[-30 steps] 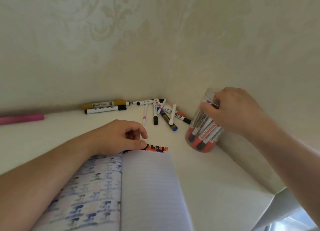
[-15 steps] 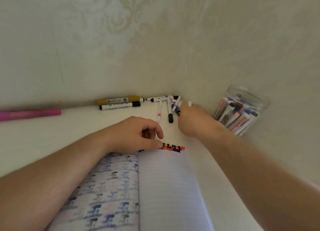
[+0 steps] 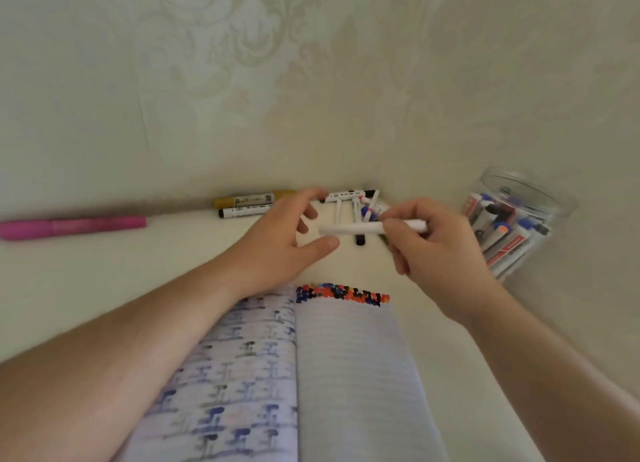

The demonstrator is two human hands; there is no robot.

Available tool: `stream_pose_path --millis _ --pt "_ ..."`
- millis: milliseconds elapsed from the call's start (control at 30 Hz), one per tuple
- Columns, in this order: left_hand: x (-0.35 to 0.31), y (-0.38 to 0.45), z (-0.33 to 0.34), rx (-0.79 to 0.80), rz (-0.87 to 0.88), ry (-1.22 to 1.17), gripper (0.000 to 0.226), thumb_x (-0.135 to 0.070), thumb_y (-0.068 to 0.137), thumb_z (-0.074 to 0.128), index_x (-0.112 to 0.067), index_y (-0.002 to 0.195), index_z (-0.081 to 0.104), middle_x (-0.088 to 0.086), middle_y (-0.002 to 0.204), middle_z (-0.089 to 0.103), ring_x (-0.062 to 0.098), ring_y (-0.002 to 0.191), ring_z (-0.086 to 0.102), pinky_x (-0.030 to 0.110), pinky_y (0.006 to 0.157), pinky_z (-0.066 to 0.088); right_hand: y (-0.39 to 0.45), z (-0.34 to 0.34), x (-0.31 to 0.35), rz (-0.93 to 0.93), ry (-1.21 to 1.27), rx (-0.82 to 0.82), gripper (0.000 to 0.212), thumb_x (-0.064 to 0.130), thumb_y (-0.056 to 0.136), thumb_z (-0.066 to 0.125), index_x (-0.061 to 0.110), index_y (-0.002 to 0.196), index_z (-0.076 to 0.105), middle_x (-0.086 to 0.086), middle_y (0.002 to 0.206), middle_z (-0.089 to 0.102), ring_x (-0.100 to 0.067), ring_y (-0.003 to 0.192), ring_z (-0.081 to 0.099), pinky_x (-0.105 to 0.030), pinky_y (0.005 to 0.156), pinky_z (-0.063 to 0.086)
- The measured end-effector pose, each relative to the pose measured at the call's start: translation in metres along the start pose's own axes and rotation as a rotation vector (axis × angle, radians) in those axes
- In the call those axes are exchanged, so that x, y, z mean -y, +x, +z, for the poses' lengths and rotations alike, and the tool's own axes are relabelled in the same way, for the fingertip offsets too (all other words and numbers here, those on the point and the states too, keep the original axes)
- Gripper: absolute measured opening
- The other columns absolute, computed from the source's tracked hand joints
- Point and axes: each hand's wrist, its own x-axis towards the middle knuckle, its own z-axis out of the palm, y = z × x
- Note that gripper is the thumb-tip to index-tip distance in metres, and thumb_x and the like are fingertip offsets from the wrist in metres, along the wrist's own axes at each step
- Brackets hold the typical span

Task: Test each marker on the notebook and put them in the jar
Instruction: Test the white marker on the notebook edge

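My right hand [image 3: 436, 247] holds a white marker [image 3: 349, 229] level above the table, its free end pointing left. My left hand [image 3: 280, 240] is lifted off the notebook, fingers spread, close to that free end without gripping it. The open notebook [image 3: 349, 375] lies below, with a row of red, blue and black test marks [image 3: 343, 293] along the top of its right page. A clear jar [image 3: 516, 219] with several markers inside stands at the right by the wall. A pile of loose markers [image 3: 360, 205] lies in the corner behind my hands.
A gold marker [image 3: 249, 198] and a black-capped white marker [image 3: 242, 212] lie along the back wall. A pink marker [image 3: 72, 226] lies at the far left. Walls close off the back and right of the table.
My right hand left the jar, reached into the pile and lifted out a white marker. My left hand rose off the notebook's top edge and opened toward the marker.
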Motion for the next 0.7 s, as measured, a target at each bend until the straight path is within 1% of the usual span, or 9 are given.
stream_pose_path --millis 33,100,167,233,333,433,500,567,700 --pt "-0.001 0.001 -0.002 -0.017 -0.002 -0.01 0.063 -0.058 0.094 0.062 -0.045 0.15 0.037 -0.02 0.127 0.05 -0.001 0.111 0.052 0.024 0.085 0.051 -0.003 0.002 -0.005 0.064 0.181 0.018 0.02 0.011 0.101 0.064 0.022 0.086 0.072 -0.008 0.059 0.057 -0.017 0.046 0.048 -0.026 0.042 0.037" --pt "-0.005 0.0 -0.003 0.025 0.045 0.035 0.054 -0.055 0.098 0.056 -0.044 0.149 0.043 -0.023 0.126 0.054 -0.004 0.111 0.053 0.023 0.085 0.05 -0.004 0.008 -0.013 0.161 0.385 0.028 0.017 0.006 0.098 0.067 0.017 0.085 0.07 -0.008 0.059 0.054 -0.02 0.048 0.044 -0.025 0.043 0.034" --pt "-0.006 -0.002 0.0 0.112 0.091 0.084 0.034 -0.044 0.105 0.051 -0.038 0.137 0.06 -0.023 0.114 0.063 -0.002 0.099 0.061 0.024 0.083 0.052 -0.003 0.015 -0.018 0.221 0.502 0.038 0.013 0.01 0.094 0.072 0.016 0.084 0.067 -0.008 0.058 0.049 -0.02 0.048 0.038 -0.024 0.041 0.031" --pt "-0.007 -0.005 0.004 0.165 0.071 0.076 0.026 -0.038 0.108 0.046 -0.035 0.124 0.067 -0.019 0.098 0.068 0.001 0.083 0.063 0.025 0.074 0.051 -0.001 0.024 -0.02 0.286 0.599 0.069 0.02 0.023 0.09 0.073 0.021 0.073 0.062 -0.008 0.057 0.046 -0.019 0.049 0.033 -0.025 0.041 0.024" --pt "-0.011 -0.007 0.004 0.139 0.079 0.071 0.027 -0.042 0.109 0.039 -0.036 0.116 0.064 -0.017 0.09 0.067 0.0 0.073 0.058 0.015 0.063 0.038 0.003 0.033 -0.022 0.344 0.61 0.147 0.034 0.033 0.098 0.066 0.024 0.067 0.055 -0.006 0.058 0.045 -0.018 0.049 0.033 -0.026 0.043 0.02" --pt "-0.013 -0.008 0.004 0.197 0.08 0.061 0.024 -0.047 0.107 0.041 -0.036 0.118 0.059 -0.014 0.089 0.069 -0.001 0.077 0.062 0.013 0.064 0.04 0.002 0.041 -0.028 0.261 0.566 0.203 0.028 0.033 0.097 0.065 0.017 0.075 0.058 -0.008 0.056 0.044 -0.017 0.047 0.031 -0.025 0.042 0.023" --pt "-0.011 -0.009 0.006 0.223 0.067 0.056 0.021 -0.053 0.103 0.045 -0.042 0.117 0.057 -0.011 0.085 0.068 0.002 0.077 0.063 0.019 0.064 0.044 0.001 0.042 -0.031 0.198 0.61 0.168 0.024 0.037 0.088 0.067 0.018 0.075 0.062 -0.007 0.052 0.04 -0.016 0.044 0.027 -0.024 0.042 0.021" --pt "-0.009 -0.008 0.005 0.192 0.044 0.022 0.014 -0.051 0.103 0.048 -0.048 0.113 0.058 -0.007 0.081 0.065 0.004 0.067 0.058 0.027 0.06 0.047 0.002 0.036 -0.031 0.175 0.665 0.143 0.02 0.039 0.084 0.066 0.023 0.072 0.066 -0.005 0.051 0.04 -0.015 0.043 0.027 -0.024 0.042 0.019" --pt "-0.01 -0.007 0.003 0.156 0.053 0.067 0.013 -0.041 0.107 0.048 -0.044 0.114 0.059 -0.011 0.083 0.061 0.002 0.068 0.053 0.017 0.059 0.039 0.003 0.025 -0.03 0.159 0.644 0.133 0.02 0.04 0.085 0.064 0.023 0.075 0.069 -0.006 0.055 0.047 -0.017 0.046 0.033 -0.026 0.043 0.023"
